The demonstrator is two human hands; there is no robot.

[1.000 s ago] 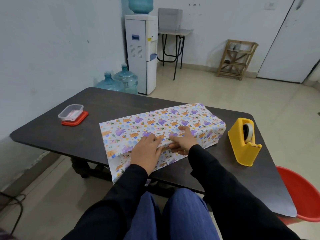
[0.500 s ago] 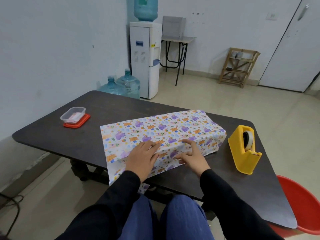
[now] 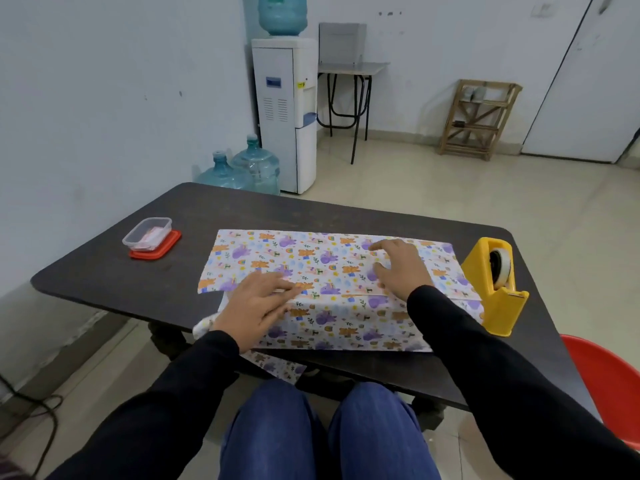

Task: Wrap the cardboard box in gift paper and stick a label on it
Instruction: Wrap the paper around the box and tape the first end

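Observation:
The cardboard box lies hidden under patterned gift paper (image 3: 325,261) with purple and orange animals, in the middle of the dark table (image 3: 104,271). My left hand (image 3: 258,304) lies flat on the near left part of the box, pressing the paper's overlapping edge down. My right hand (image 3: 400,266) rests on top of the box toward its right end, fingers spread on the paper. A loose paper flap (image 3: 277,367) hangs over the table's near edge. A yellow tape dispenser (image 3: 495,285) stands just right of the box.
A clear plastic container on a red lid (image 3: 150,235) sits at the table's left. A red chair (image 3: 609,382) is at the right. On the floor behind stand a water dispenser (image 3: 284,112), two water bottles (image 3: 242,168), and a wooden rack (image 3: 479,119).
My right hand has moved from the box's near side up onto its top and toward the right. My left hand stays pressing the paper. The camera view has shifted.

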